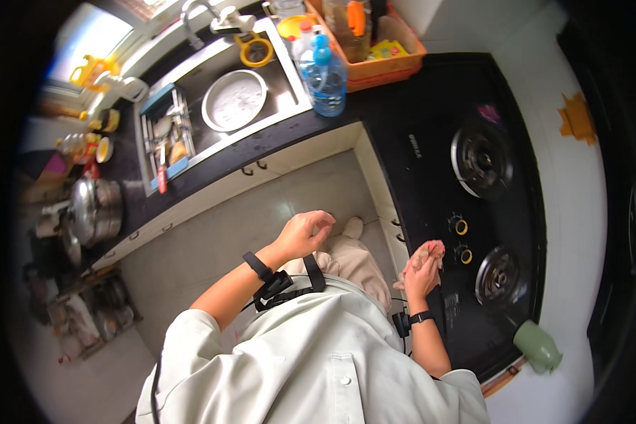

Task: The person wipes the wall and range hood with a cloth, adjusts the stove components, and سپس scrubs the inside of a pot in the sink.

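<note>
My right hand (423,275) is closed around a crumpled pinkish cloth (426,255) at the front edge of the black gas stove (424,201), beside its two control knobs. My left hand (303,233) hangs in the air before my body, above the floor, with curled fingers and nothing visible in it. Two burners lie on the stove, the far burner (481,159) and the near burner (499,276). Ahead, a round metal basin (235,100) sits in the steel sink (283,87), under the faucet.
A blue-capped plastic bottle (326,85) and an orange basket (384,71) stand between sink and stove. A blue-ended rack (177,168) with utensils lies over the sink's left side. A metal pot (98,209) stands on the left counter. A green jug (538,344) is near the stove's right corner.
</note>
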Demonstrator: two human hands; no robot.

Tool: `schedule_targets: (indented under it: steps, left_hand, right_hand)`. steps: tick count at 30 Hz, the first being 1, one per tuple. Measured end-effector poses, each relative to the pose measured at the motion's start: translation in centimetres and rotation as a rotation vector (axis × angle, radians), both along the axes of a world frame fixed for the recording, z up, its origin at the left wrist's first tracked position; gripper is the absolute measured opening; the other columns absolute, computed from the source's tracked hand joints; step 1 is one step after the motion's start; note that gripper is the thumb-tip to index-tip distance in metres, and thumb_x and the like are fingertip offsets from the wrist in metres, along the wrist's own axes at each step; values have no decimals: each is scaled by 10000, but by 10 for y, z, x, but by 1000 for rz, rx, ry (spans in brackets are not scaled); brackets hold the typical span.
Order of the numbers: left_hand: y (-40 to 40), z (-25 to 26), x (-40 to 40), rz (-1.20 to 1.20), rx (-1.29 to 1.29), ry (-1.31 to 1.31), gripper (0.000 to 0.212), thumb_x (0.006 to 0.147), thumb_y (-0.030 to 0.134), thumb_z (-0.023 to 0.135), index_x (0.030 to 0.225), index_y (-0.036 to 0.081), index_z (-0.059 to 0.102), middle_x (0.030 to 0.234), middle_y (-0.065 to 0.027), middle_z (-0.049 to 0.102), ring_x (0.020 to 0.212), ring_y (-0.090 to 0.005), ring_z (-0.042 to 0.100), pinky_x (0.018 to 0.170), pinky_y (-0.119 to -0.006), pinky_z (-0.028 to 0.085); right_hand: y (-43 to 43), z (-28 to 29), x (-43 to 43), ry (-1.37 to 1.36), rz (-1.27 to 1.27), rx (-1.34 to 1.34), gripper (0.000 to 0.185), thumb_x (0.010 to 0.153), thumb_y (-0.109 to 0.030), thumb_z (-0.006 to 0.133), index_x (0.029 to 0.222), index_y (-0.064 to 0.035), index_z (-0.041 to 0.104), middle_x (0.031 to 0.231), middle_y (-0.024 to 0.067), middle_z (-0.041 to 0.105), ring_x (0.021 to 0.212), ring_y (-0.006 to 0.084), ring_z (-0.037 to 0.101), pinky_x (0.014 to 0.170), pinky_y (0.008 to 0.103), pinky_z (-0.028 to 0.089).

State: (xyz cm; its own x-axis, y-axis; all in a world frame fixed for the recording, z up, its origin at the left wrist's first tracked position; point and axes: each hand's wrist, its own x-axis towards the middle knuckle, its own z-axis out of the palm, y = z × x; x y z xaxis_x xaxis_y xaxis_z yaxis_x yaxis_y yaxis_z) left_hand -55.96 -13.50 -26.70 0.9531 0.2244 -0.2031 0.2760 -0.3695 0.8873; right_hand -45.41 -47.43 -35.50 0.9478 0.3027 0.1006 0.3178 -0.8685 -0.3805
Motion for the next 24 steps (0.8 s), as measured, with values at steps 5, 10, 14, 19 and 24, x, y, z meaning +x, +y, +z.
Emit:
schedule_targets:
  steps: [5, 10, 14, 19, 24]
  left_hand:
    - [8, 1, -26, 86, 11, 68, 167, 881, 60, 588, 1034, 20, 640, 932, -121, 698, 856, -259, 688, 773, -356, 546]
    - [20, -2, -42, 170, 22, 82, 184, 891, 86, 593, 1057, 20, 636, 946, -123, 699, 880, -255, 688, 788, -356, 546]
    - [56, -1, -62, 223, -4, 61, 198, 900, 86, 594, 1078, 10, 631, 972, -126, 697, 873, -245, 691, 791, -351, 548]
    - [123, -12, -92, 397, -53, 44, 206, 900, 66, 594, 1095, 5, 624, 949, -122, 692, 878, -212, 690, 791, -319, 547]
    - [187, -25, -124, 507, -107, -62, 213, 881, 65, 597, 1086, 7, 618, 909, -124, 689, 800, -219, 679, 730, -322, 540]
  right_hand:
    - [73, -7, 50, 48, 62, -3, 435, 864, -306, 630, 1167, -12, 520, 1160, 258, 574, 1114, 435, 537, 951, 493, 429]
    - [144, -16, 96, 96, 181, 96, 359, 827, -271, 681, 1048, -20, 552, 971, 239, 608, 974, 426, 581, 845, 484, 463]
    - [227, -4, 99, 229, 429, 306, 313, 850, -232, 690, 1034, -6, 575, 987, 213, 640, 954, 421, 611, 822, 457, 487]
    - [362, 10, 57, 204, 443, 491, 281, 837, -183, 704, 1032, -38, 563, 970, 174, 614, 913, 400, 611, 778, 440, 490]
    - [467, -28, -6, -117, 584, 85, 284, 764, -244, 680, 948, -84, 533, 936, 125, 561, 911, 361, 568, 728, 474, 481]
